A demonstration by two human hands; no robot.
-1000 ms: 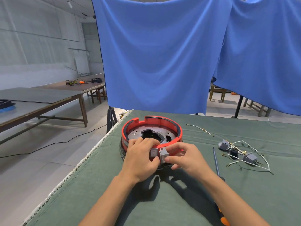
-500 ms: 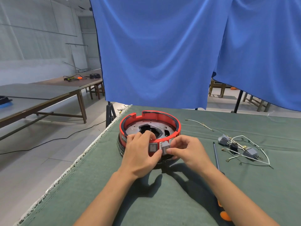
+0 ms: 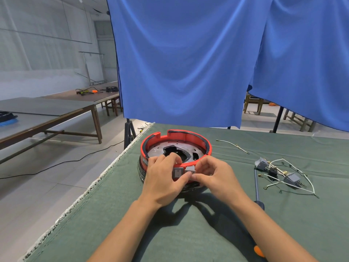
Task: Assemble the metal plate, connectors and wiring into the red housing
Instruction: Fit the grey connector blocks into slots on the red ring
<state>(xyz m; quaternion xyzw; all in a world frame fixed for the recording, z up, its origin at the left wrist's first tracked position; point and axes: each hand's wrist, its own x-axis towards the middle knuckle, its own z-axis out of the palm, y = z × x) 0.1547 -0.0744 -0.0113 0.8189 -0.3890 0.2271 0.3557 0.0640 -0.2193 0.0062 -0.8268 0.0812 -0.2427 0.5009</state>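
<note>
A: Where is the round red plastic housing (image 3: 186, 138)?
B: It sits on the green cloth-covered table (image 3: 188, 233), near the table's left edge, in front of the hanging blue cloth (image 3: 179, 59). A round silvery metal plate (image 3: 195, 151) with a dark jagged centre opening lies flat inside the housing.

A: And the hands?
B: Both are at the housing's near wall. The left hand (image 3: 163, 179) curls over the near rim, fingertips on the top edge, thumb against the wall below a small grey rocker-switch connector (image 3: 178, 172) seated in that wall. So it holds the housing.

A: The right hand (image 3: 213, 176)?
B: Its thumb and forefinger pinch a 2nd grey square connector (image 3: 190, 169), just right of the 1st, touching the housing wall. The other fingers are curled in.

A: What else lies near the housing?
B: To its right, well apart, a bundle of white wires with grey connector blocks (image 3: 279, 173). Between bundle and housing, a dark-shafted screwdriver with an orange-tipped handle (image 3: 257, 188). Beyond the bundle, 1 loose white wire (image 3: 232, 145).
</note>
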